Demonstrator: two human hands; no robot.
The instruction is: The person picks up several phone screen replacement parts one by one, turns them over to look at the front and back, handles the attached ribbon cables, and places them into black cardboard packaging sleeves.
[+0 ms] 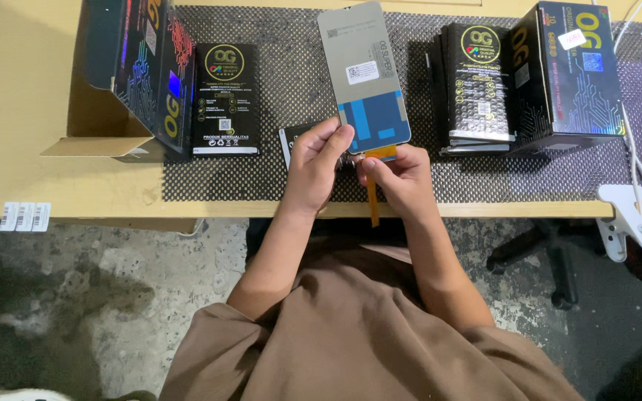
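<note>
Wooden table [31, 111], black perforated mat [291, 96] on top; stained concrete floor [76, 297] below.

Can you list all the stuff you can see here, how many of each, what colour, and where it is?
phone screen panel: one, grey back with a blue patch, held up over the middle of the mat
flex strip: one, orange, hanging from the panel's lower edge
mat: one, black mesh, covering the table top
table: one, light wood, across the top of the view
open box: one, black with coloured patterns, far left on the table
flat black packets: one beside the open box, a stack right of the panel
closed box: one, black, right of the stack
white labels: three, table's left front edge
white clip: one, table's right front edge
left hand: pinching the panel's lower left
right hand: fingers at the orange strip
</note>
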